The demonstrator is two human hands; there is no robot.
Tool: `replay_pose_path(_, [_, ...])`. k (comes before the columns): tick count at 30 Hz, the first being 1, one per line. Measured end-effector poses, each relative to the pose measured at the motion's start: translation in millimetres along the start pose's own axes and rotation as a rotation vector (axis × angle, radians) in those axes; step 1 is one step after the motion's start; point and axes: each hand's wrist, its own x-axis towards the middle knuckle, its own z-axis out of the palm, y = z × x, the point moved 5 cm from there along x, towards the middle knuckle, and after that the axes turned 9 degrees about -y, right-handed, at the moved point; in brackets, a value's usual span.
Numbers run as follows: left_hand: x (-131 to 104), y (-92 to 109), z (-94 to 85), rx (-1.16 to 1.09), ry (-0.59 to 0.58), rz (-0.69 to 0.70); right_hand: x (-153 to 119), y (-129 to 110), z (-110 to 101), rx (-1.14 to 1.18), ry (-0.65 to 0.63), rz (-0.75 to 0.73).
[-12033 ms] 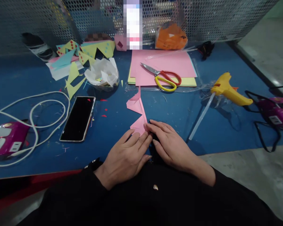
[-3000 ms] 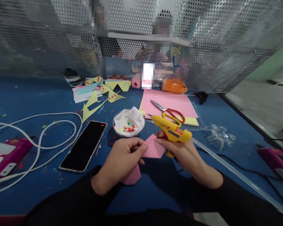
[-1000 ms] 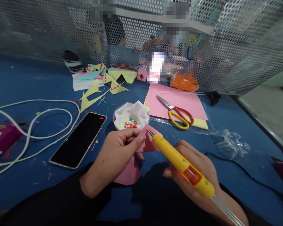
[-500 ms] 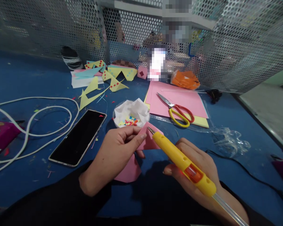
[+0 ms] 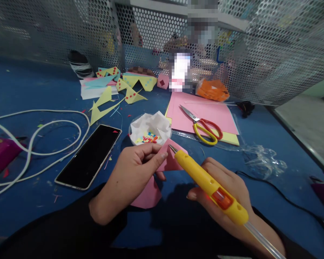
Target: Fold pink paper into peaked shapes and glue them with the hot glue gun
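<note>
My left hand (image 5: 136, 172) pinches a folded piece of pink paper (image 5: 170, 160) between thumb and fingers. Another part of pink paper (image 5: 147, 196) shows below that hand; whether the two are joined is hidden. My right hand (image 5: 224, 190) is wrapped round a yellow hot glue gun (image 5: 198, 171), with a clear glue stick (image 5: 261, 239) sticking out of its rear. The gun's metal nozzle is at the pink paper's upper face, seemingly touching it. Just beyond my left fingers sits a bowl (image 5: 131, 131) lined with white paper, holding small coloured paper bits (image 5: 149, 137).
Red-and-yellow scissors (image 5: 205, 131) lie on pink sheets (image 5: 218, 111). A black phone (image 5: 90, 156) and white cable (image 5: 29, 154) are at left. Cut yellow paper shapes (image 5: 132, 95) lie behind. Crumpled clear plastic (image 5: 263, 162) and a black cord (image 5: 280, 198) lie at right.
The view has shifted very slightly. Both hands, the glue gun and the pink paper keep nearly the same positions.
</note>
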Motion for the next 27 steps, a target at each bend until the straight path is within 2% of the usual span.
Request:
replay_pose_path(16, [-0.5,0.3,-0.1,-0.029,-0.002,0.021,-1.7,2.7,0.5,0.023,0.005,0.013])
replay_pose_path(27, [-1.1,0.3,-3.0,-0.043,0.049,0.035,-2.3,2.6,1.5,-0.004,-0.013,0.012])
